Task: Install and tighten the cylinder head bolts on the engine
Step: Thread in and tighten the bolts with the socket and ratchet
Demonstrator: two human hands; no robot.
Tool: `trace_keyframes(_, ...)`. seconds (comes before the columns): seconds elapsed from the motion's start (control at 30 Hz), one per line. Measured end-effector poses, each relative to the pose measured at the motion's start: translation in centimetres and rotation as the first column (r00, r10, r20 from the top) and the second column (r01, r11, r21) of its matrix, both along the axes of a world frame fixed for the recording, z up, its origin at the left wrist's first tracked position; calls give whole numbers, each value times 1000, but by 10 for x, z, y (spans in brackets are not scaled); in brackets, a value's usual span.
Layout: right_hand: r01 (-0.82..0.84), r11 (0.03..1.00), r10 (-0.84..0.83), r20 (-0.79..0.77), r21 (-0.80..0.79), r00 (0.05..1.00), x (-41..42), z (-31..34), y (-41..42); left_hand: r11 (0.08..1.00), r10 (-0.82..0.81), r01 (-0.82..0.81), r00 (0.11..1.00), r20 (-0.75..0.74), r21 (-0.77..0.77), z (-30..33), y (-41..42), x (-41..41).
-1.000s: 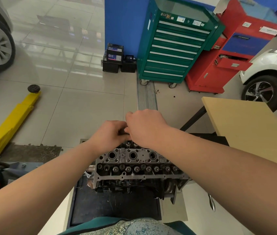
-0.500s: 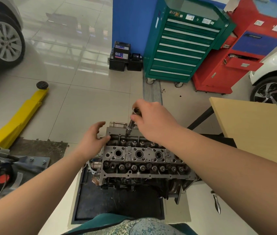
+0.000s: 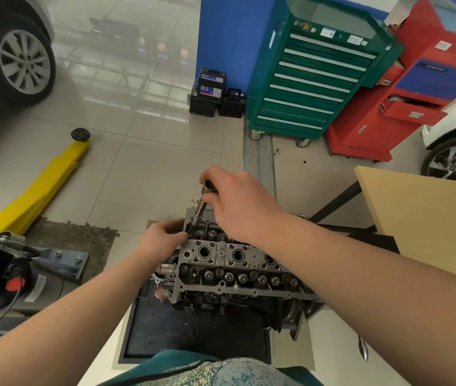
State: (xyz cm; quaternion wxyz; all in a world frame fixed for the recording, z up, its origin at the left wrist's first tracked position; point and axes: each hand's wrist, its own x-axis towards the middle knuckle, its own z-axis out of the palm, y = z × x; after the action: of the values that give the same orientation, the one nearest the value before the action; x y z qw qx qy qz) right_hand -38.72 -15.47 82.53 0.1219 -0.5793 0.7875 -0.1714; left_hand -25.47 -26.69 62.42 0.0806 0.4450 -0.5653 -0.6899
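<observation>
Head view shows the cylinder head (image 3: 229, 263) seated on the engine (image 3: 238, 300), which stands on a black tray (image 3: 165, 335) at the lower centre of the floor (image 3: 151, 168). The head is a grey metal casting with a row of large round bores along its middle and a row of dark valve parts along its near edge. A chrome socket tool (image 3: 202, 205) stands tilted at the far left corner of the head, its lower end down on the casting. The right hand (image 3: 238, 201) grasps the upper end of the tool, fingers curled around it. The left hand (image 3: 162, 238) grips the far left edge of the head just beside the tool's lower end. The right forearm crosses the right part of the head and hides it.

A yellow lift arm (image 3: 37, 190) lies on the floor at the left. A green tool cabinet (image 3: 316, 82) and a red cabinet (image 3: 405, 87) stand at the far side, with black batteries (image 3: 213, 93) beside the green one. A wooden tabletop (image 3: 422, 215) sits at the right.
</observation>
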Motion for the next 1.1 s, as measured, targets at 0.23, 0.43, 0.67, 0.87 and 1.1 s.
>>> trace_keyframes(0.23, -55, 996, 58, -38, 70, 998, 4, -8, -3, 1000, -10, 10, 1000, -14, -8, -4, 0, 3)
trace_keyframes(0.43, -73, 994, 75, -22, 75, 997, 5, -11, -6, 998, -57, 58, 997, -47, 4, -6, 0, 8)
trace_keyframes(0.67, -113, 989, 116, -18, 95, 993, 9, -11, -13, 995, -72, 72, 997, 14, -66, -5, 1, 7)
trace_keyframes(0.87, -123, 985, 128, -30, 123, 991, 11, -14, -13, 993, -70, 71, 998, 11, -98, -4, 1, 7)
trace_keyframes(1.1, 11, 989, 47, -388, 147, 921, 7, -4, -22, 843, -133, 110, 991, -5, -527, 21, 3, 12)
